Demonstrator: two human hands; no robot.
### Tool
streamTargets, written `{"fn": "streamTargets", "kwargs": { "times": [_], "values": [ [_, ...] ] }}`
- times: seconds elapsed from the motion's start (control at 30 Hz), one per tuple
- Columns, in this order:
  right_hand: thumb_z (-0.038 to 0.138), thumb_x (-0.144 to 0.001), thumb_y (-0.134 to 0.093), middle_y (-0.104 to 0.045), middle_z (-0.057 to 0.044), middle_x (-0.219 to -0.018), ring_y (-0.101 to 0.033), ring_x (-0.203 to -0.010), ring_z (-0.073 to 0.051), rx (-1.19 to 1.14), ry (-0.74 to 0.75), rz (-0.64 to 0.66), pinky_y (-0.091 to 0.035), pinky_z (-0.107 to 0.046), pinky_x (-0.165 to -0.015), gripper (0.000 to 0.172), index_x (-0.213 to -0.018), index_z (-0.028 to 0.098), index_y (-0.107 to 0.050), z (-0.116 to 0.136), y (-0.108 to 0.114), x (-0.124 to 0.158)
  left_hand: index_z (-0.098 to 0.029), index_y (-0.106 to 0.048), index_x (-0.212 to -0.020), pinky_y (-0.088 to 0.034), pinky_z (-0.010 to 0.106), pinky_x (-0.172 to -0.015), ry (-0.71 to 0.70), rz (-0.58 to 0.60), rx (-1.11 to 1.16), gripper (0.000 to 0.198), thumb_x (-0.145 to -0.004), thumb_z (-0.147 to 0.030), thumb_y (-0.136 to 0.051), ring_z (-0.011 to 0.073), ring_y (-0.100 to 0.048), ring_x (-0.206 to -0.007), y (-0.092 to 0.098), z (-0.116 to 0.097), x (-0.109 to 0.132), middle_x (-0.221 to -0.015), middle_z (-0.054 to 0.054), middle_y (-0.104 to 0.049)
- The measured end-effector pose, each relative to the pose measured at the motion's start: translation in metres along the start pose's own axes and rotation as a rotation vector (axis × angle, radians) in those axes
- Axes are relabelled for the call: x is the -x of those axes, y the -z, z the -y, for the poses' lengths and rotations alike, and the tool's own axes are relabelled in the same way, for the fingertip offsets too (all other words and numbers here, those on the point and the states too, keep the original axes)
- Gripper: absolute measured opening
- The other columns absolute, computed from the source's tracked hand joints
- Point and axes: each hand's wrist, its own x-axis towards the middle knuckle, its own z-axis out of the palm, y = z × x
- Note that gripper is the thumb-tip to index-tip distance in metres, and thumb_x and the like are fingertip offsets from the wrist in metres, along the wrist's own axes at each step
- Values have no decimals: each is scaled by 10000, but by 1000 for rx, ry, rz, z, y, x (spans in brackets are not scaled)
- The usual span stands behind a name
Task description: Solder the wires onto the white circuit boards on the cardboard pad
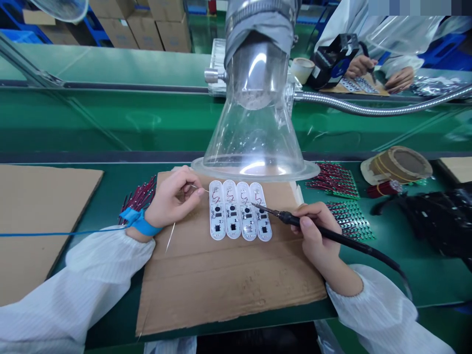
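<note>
Several white rounded circuit boards (233, 210) lie side by side on a brown cardboard sheet (236, 280), each with a short red and black wire near its top. My right hand (319, 231) is closed around the black handle of a soldering iron (271, 210), its tip over the two right-hand boards; whether it touches cannot be told. Thin solder wire (170, 238) is pinched in my left hand (177, 196), its end by the top of the leftmost board and its tail hanging below. A blue wrist strap (142, 221) circles my left wrist.
A clear fume hood (254, 142) hangs low just beyond the boards. Dark red wires (138, 196) lie left; green boards (350, 220), a tape roll (396, 164) and a black object (435, 226) lie right. Across the partition, a co-worker's hands (400, 78) work on similar boards.
</note>
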Motion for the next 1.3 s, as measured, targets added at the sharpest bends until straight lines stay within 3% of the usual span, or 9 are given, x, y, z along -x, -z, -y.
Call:
{"fn": "streamTargets", "kwargs": {
  "times": [0.47,0.77,0.93,1.07,1.2,1.3],
  "values": [
    [442,-1112,-633,-696,9,-731,-656,-568,-151,94,-40,140,-516,-263,-525,211,-1015,262,-683,-4,-3,-1,-223,-585,-931,-345,253,-554,-1,34,7,134,-968,-109,-647,107,-406,-588,-1,-5,-2,-706,-68,-440],
    [392,-1095,-637,-737,3,-782,-704,-603,-162,187,28,161,-531,-261,-535,153,-1020,269,-687,-2,-2,-2,-223,-608,-945,-359,246,-534,-6,29,2,117,-966,-122,-664,104,-429,-572,-2,-3,0,-700,-69,-461],
    [306,-1052,-648,-771,12,-814,-719,-589,-158,283,91,170,-532,-261,-538,54,-1032,276,-689,6,-2,-5,-223,-579,-928,-375,270,-591,-33,-42,-24,127,-974,-125,-646,118,-432,-617,-3,-1,-2,-716,-61,-455],
    [290,-1019,-671,-798,2,-836,-746,-651,-184,350,181,283,-545,-289,-587,26,-1026,279,-693,20,3,-19,-225,-577,-916,-370,285,-611,-16,-117,-27,134,-973,-123,-642,131,-443,-655,-4,1,-2,-738,-50,-455],
    [366,-1057,-662,-774,-2,-774,-721,-629,-182,311,137,361,-517,-294,-564,132,-972,271,-695,34,9,-38,-222,-576,-919,-361,282,-601,-1,-125,3,135,-972,-118,-644,127,-444,-665,-4,3,-1,-783,-38,-484],
    [485,-1087,-645,-686,2,-668,-620,-544,-162,177,61,241,-447,-299,-515,311,-882,253,-676,38,2,-47,-220,-574,-920,-367,289,-609,0,-115,-5,121,-971,-131,-639,132,-439,-665,-4,4,0,-776,-37,-479]
  ]
}}
